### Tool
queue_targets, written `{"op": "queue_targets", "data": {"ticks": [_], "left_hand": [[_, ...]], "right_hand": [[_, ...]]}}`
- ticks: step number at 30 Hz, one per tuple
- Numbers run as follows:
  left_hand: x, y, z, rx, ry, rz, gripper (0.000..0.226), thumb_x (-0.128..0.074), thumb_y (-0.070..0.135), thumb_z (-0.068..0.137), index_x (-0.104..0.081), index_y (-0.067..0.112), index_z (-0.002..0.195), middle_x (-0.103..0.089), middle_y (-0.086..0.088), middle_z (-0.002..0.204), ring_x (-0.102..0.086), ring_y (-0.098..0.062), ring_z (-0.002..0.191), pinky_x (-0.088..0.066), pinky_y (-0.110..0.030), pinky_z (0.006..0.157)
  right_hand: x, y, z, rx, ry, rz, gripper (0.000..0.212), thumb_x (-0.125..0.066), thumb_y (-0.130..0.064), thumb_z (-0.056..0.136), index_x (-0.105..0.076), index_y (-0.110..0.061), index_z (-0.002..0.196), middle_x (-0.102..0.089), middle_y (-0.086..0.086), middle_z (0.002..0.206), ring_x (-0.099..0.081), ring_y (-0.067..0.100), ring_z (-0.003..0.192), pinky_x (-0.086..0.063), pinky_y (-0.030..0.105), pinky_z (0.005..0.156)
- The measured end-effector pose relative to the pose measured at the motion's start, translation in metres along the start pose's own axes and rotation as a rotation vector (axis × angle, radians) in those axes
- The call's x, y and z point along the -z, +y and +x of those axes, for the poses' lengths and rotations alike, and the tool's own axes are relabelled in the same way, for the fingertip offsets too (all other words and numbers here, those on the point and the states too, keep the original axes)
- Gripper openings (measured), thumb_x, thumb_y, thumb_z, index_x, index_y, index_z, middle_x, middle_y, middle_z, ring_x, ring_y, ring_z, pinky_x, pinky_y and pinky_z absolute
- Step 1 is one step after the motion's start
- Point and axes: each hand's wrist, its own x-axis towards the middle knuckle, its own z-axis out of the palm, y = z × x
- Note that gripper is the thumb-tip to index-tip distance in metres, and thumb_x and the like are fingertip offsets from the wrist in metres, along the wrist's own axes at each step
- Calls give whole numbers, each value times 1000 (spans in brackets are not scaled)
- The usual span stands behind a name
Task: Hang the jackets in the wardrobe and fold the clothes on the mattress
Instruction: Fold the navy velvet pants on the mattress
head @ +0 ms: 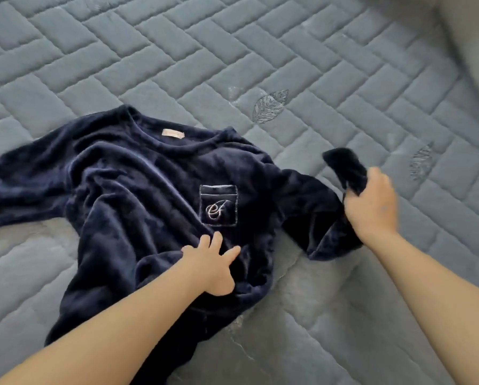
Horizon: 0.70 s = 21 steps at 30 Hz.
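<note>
A person's hands work a navy fleece top spread face-up on a quilted mattress.

The right hand [371, 207] grips the cuff end of one sleeve [343, 169], fingers curled round the cloth and lifting it off the bed, while the left hand [212, 263] rests on the lower front with fingers spread, pinning the top [138, 190] near its embroidered chest pocket [218, 205]. The far sleeve trails toward the left edge of the mattress [232, 51]. The plush fabric looks soft, limp and light, likely to slump and crease; holding it at cuffs, shoulders and hem should suit folding best.
</note>
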Motion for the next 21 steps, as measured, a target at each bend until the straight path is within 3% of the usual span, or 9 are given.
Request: {"op": "queue_targets", "data": {"ticks": [2, 4, 7, 9, 11, 13, 16, 19, 21], "left_hand": [[28, 2, -9, -6, -80, -13, 71, -38, 33, 83, -25, 32, 153, -11, -11, 162, -26, -37, 142, -33, -50, 109], [72, 4, -3, 41, 103, -197, 50, -39, 29, 87, -50, 18, 134, -45, -11, 146, -47, -35, 126, -40, -45, 103], [123, 13, 26, 81, 497, -562, 44, -40, 25, 91, -43, 15, 133, -52, -13, 137, -53, -37, 117, -44, -45, 97], [139, 26, 49, 37, 624, -632, 42, -40, 21, 94, -42, 16, 135, -50, -15, 137, -52, -38, 118, -43, -42, 92], [151, 39, 73, 56, 754, -516, 36, -38, 23, 97, -48, 15, 131, -49, -17, 135, -49, -41, 119, -41, -46, 90], [159, 49, 95, 108, 801, -284, 39, -38, 31, 97, -52, 18, 132, -45, -14, 138, -40, -41, 126, -33, -52, 103], [145, 73, 119, 33, 567, 6, 45, -40, 36, 93, -52, 23, 134, -37, -8, 150, -21, -37, 140, -2, -59, 117], [130, 86, 113, 4, 678, -41, 27, -40, 25, 91, -59, 14, 107, -57, -14, 124, -43, -36, 125, -13, -56, 117], [132, 85, 99, -77, 928, -182, 16, -38, 17, 87, -52, 10, 87, -62, -12, 89, -56, -36, 96, -27, -52, 110]], "right_hand": [[29, 43, 14, -112, 187, 54, 10, -52, -15, 85, -50, -13, 95, -52, 20, 103, -52, 42, 93, -45, 46, 75], [47, 86, 16, -340, 179, 36, 24, -52, -8, 83, -52, -11, 107, -53, 22, 115, -53, 44, 104, -45, 48, 84], [43, 129, 4, -1078, 144, 193, 59, -59, -17, 90, -37, -12, 145, -41, 14, 149, -43, 36, 132, -32, 45, 109], [34, 134, -10, -1390, 9, 570, 56, -57, -27, 90, -40, -19, 143, -50, 2, 143, -52, 29, 126, -33, 52, 103], [25, 133, -14, -1424, -147, 762, 50, -60, -33, 83, -51, -24, 132, -61, -4, 128, -59, 29, 115, -36, 57, 98], [19, 133, -13, -1318, -249, 683, 42, -60, -36, 88, -55, -25, 128, -59, -1, 125, -56, 30, 119, -39, 55, 103], [4, 152, -11, -1072, -167, 523, 18, -53, -10, 93, -55, -15, 110, -52, 12, 106, -57, 30, 106, -51, 46, 89], [18, 161, -1, -969, -112, 560, 10, -54, -3, 88, -56, -13, 89, -47, 10, 88, -45, 22, 80, -41, 25, 58], [49, 159, 34, -943, 51, 816, 17, -53, 4, 80, -64, -8, 83, -48, 7, 82, -41, 16, 78, -36, 22, 59]]}}
